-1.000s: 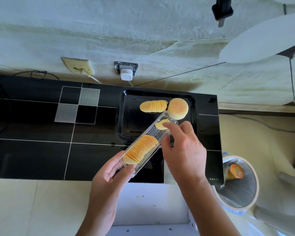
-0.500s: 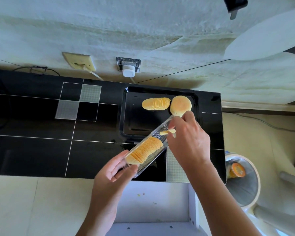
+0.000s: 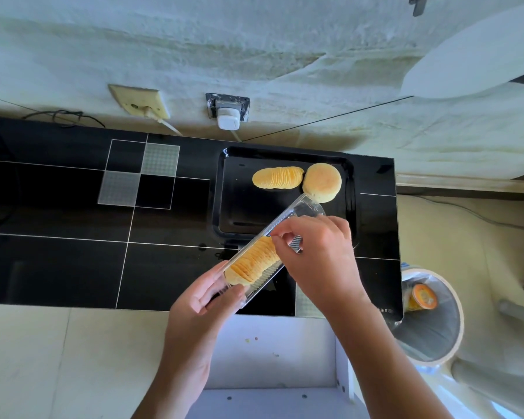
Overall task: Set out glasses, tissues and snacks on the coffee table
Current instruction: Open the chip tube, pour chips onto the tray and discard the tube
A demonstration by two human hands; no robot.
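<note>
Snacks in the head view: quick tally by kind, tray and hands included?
Chip stacks: 2, one lying on the black tray at, one in the clear sleeve at
Round buns: 1
Hands on the sleeve: 2, left hand, right hand
Total snack items: 3

glossy black table (image 3: 73,261), black tray (image 3: 239,216) on it
</note>
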